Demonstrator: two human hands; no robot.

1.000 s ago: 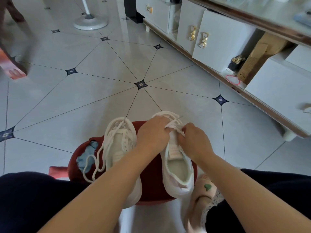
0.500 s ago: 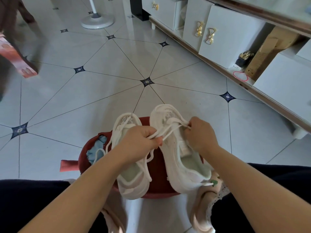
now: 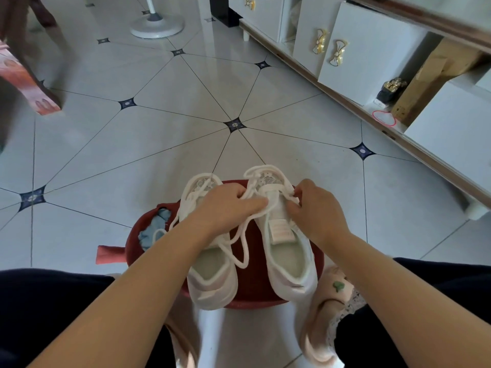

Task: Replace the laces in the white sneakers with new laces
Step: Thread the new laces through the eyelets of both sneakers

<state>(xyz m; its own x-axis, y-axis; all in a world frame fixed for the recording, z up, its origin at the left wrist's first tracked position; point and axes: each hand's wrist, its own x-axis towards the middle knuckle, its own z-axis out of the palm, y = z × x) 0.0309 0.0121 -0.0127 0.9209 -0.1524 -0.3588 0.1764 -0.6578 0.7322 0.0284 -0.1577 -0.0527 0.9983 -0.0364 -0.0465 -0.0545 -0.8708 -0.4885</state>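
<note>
Two white sneakers stand side by side, toes away from me, on a round red stool (image 3: 249,285). The left sneaker (image 3: 210,274) lies partly under my left forearm. On the right sneaker (image 3: 289,251), a white lace (image 3: 243,245) runs loose from the front eyelets and loops down between the two shoes. My left hand (image 3: 225,205) grips this lace near the right sneaker's tongue. My right hand (image 3: 316,208) pinches the lace at the right side of the same sneaker's eyelets.
A blue cloth (image 3: 154,227) lies on the stool's left edge. My feet in pink slippers (image 3: 326,312) flank the stool. A white cabinet (image 3: 372,49) with gold bow handles runs along the right. A fan base (image 3: 156,25) and another person's leg (image 3: 32,49) are far left.
Both hands have shifted on the right sneaker: the left hand moved back right toward its tongue with the lace, and the lace now hangs in a longer loop between the shoes.
</note>
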